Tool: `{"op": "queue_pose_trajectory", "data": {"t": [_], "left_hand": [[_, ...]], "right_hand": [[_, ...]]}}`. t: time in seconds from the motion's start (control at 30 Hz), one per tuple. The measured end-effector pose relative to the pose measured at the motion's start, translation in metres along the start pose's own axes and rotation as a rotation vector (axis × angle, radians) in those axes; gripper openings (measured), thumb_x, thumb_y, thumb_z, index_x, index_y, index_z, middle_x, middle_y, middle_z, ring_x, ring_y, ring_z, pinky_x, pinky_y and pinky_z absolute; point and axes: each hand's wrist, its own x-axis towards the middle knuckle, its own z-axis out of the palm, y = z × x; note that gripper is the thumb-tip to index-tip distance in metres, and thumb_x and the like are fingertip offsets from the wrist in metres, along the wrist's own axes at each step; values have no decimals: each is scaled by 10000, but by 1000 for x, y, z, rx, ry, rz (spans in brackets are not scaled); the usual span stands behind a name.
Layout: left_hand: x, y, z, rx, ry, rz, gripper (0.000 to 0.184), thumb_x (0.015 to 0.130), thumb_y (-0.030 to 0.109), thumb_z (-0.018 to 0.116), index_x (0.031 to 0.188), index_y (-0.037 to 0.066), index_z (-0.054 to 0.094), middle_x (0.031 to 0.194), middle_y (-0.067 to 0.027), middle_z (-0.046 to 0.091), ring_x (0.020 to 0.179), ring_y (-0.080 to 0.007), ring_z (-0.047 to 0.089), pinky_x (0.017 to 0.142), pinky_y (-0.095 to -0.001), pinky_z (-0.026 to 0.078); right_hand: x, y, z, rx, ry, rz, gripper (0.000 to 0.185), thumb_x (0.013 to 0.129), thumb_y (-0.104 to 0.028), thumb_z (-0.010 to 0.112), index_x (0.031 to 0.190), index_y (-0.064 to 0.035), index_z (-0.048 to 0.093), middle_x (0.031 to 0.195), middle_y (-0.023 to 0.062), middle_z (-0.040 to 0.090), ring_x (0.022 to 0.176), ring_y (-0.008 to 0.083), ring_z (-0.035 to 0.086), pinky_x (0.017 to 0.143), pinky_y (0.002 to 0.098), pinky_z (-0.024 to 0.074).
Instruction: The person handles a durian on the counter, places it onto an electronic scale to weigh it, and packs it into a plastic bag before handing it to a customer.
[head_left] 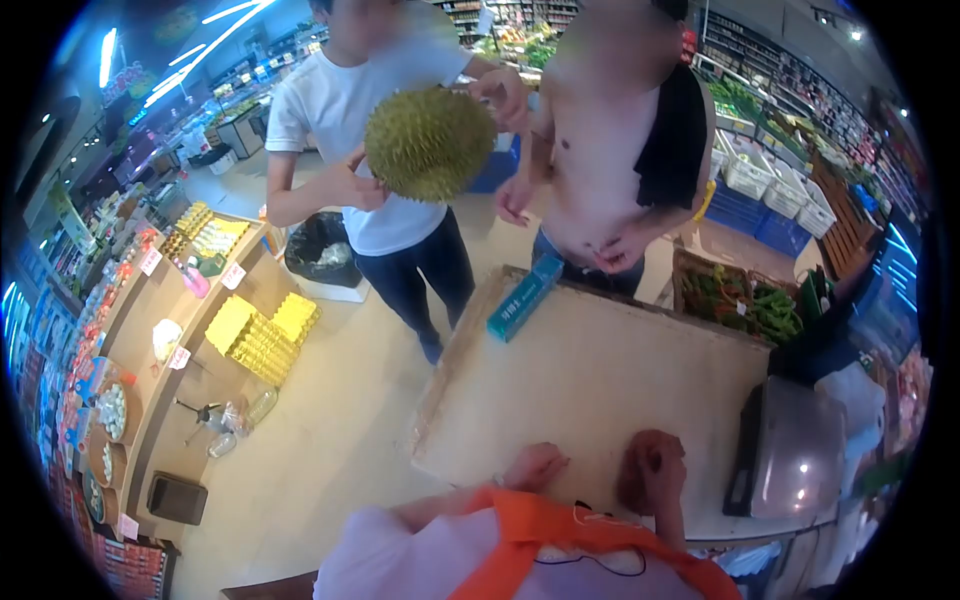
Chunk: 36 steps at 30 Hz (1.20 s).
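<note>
My left hand (537, 467) rests at the near edge of the pale counter (590, 380), its fingers curled together with nothing visible in them. To its right, my right hand (665, 470) is closed against a small reddish-brown thing (632, 478), too unclear to name. A long teal box (525, 298) lies at the counter's far left corner, away from both hands. Beyond the counter, a person in a white T-shirt (392, 215) holds up a large spiky green durian (428, 145) with both hands.
A second, shirtless person (600, 150) with a black cloth (677, 140) over one shoulder stands across the counter. A metallic device (803, 450) sits at the right. Baskets of greens (740, 300) are behind the counter, yellow egg trays (262, 335) on the left shelf.
</note>
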Motion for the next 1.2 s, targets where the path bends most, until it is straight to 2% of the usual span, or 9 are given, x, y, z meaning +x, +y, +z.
{"op": "queue_pose_trajectory", "data": {"t": [0.13, 0.3, 0.4, 0.5, 0.6, 0.87, 0.93, 1.03, 1.2], "left_hand": [[0, -3, -2, -18, -6, 56, 224, 859, 147, 637, 695, 36, 533, 654, -149, 521, 600, -340, 518, 539, -435, 418], [8, 11, -15, -8, -38, 99, 206, 846, 131, 630, 693, 36, 529, 661, -143, 524, 609, -342, 517, 550, -431, 425], [7, 13, -16, -7, -43, 126, 195, 836, 129, 637, 696, 39, 534, 666, -138, 528, 618, -335, 524, 562, -427, 435], [7, 18, -23, -84, -66, 159, 181, 828, 127, 647, 704, 43, 545, 671, -133, 534, 625, -329, 534, 568, -422, 443], [1, 22, -29, -99, -153, 104, 151, 818, 122, 657, 724, 51, 562, 683, -129, 541, 636, -323, 542, 574, -418, 448], [2, 32, -43, -151, -269, 103, 109, 808, 111, 660, 753, 62, 579, 699, -111, 549, 660, -318, 548, 592, -428, 450], [7, 39, -44, -113, -301, 90, 92, 800, 105, 669, 766, 67, 593, 706, -106, 560, 663, -314, 556, 596, -421, 455], [14, 45, -39, -184, -241, 154, 88, 732, 5, 676, 773, 33, 603, 697, -94, 570, 626, -277, 546, 538, -356, 433], [12, 43, -36, -184, -261, 143, 111, 727, 27, 704, 801, 41, 622, 715, -93, 591, 636, -270, 563, 562, -350, 456]], "right_hand": [[1, -1, -4, 5, -74, 66, 304, 814, -376, 686, 862, -93, 585, 861, 152, 640, 796, 372, 627, 673, 445, 506], [2, -2, -4, -1, -42, 20, 295, 814, -359, 691, 872, -88, 589, 864, 156, 642, 792, 368, 627, 674, 438, 503], [1, 1, -5, -50, -124, 118, 270, 814, -333, 693, 846, -85, 591, 861, 153, 644, 783, 365, 627, 670, 431, 502], [1, 1, -8, 45, -89, 68, 239, 807, -292, 703, 829, -78, 598, 846, 153, 646, 771, 359, 630, 661, 424, 500], [-2, 8, -11, 49, -164, 50, 121, 840, -208, 637, 888, -99, 614, 948, 132, 626, 821, 384, 610, 698, 439, 491], [4, 21, -42, -39, -130, 147, 180, 777, -160, 656, 943, -92, 639, 906, 138, 608, 818, 381, 599, 696, 443, 484], [6, 21, -43, -60, -143, 125, 198, 770, -146, 660, 958, -89, 643, 909, 138, 607, 838, 374, 594, 714, 434, 482], [15, 7, -40, 21, -97, 55, 197, 761, -127, 671, 951, -80, 646, 910, 137, 606, 866, 357, 585, 741, 421, 476], [37, -22, -32, 176, 39, -109, 149, 748, -111, 698, 888, -77, 660, 901, 109, 606, 876, 315, 578, 763, 400, 470]]}}
